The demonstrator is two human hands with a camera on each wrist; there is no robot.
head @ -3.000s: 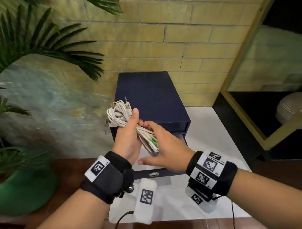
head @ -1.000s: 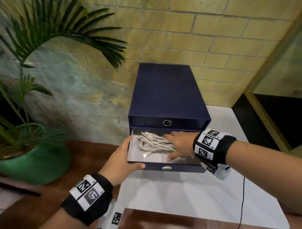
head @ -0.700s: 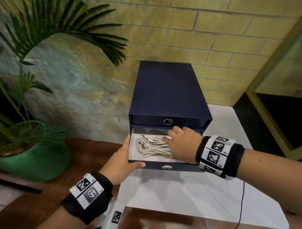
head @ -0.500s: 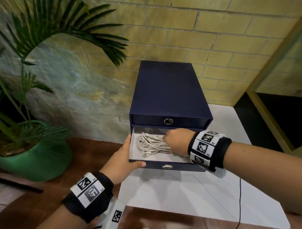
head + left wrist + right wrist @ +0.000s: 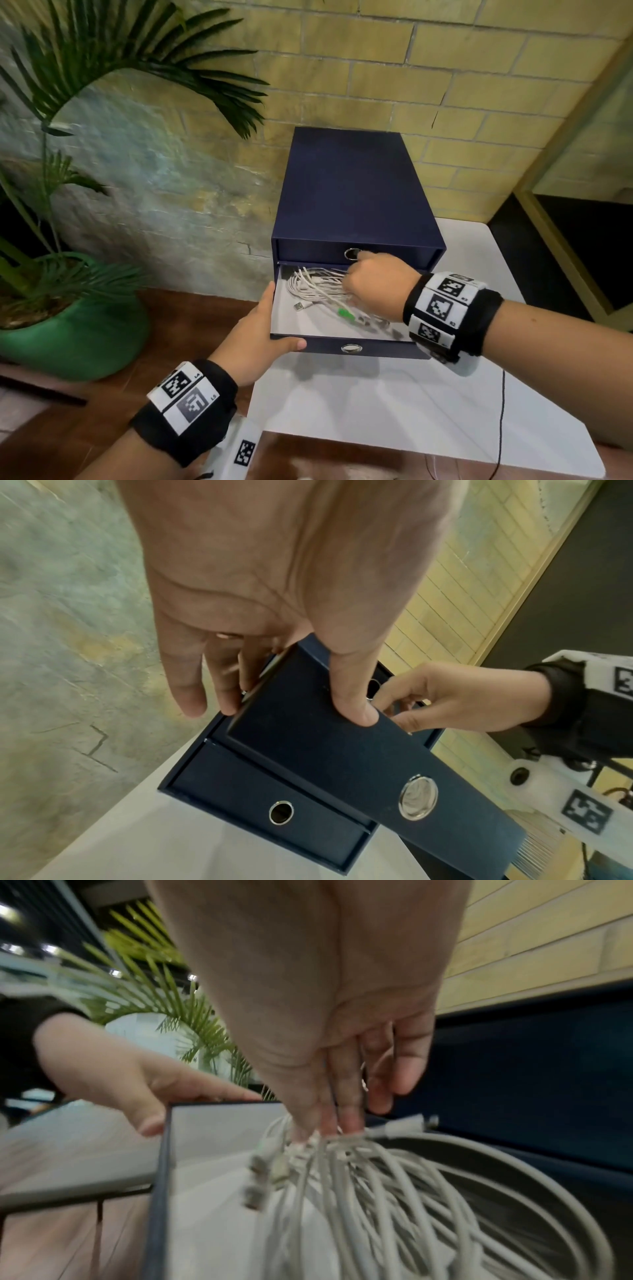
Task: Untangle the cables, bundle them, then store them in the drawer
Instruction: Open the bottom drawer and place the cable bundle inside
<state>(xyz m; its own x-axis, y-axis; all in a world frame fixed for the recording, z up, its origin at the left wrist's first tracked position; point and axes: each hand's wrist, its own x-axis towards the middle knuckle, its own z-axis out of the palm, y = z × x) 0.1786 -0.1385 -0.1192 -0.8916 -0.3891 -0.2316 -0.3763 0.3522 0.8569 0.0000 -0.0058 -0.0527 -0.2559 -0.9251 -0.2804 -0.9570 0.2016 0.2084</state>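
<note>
Right hand [image 5: 371, 286]: at frame centre in the head view, inside the open drawer [image 5: 373, 346], knuckles up, fingers pointing down onto the cable bundle [image 5: 318, 291]. The right wrist view shows the fingertips [image 5: 329, 1123] pressing on the gathered strands; whether they pinch any strand cannot be told, as the fingers look nearly straight and the picture is blurred.

Left hand [image 5: 260, 334]: at lower centre-left, gripping the drawer's front left corner, thumb on the front panel and fingers along the left side wall, as the left wrist view confirms.

Cable bundle: white, coiled, lying in the left and middle part of the drawer, with a USB plug [image 5: 298, 306] trailing toward the front and a green connector [image 5: 343, 312] near the centre. The drawer is the middle one of the dark blue drawer unit [image 5: 346, 192], pulled out over the white table [image 5: 394, 404].

Assessment: bundling appears complete; the step in hand is seating the bundle. Recommended: press the coil flat below the drawer rim, tuck the loose plug ends inward, and keep the left hand steadying the drawer. Withdraw the right hand clear of the upper drawer's front before any closing push, so no loop catches on the frame.

Beyond: a green potted palm [image 5: 68, 318] at left, brick wall [image 5: 411, 68] behind.
</note>
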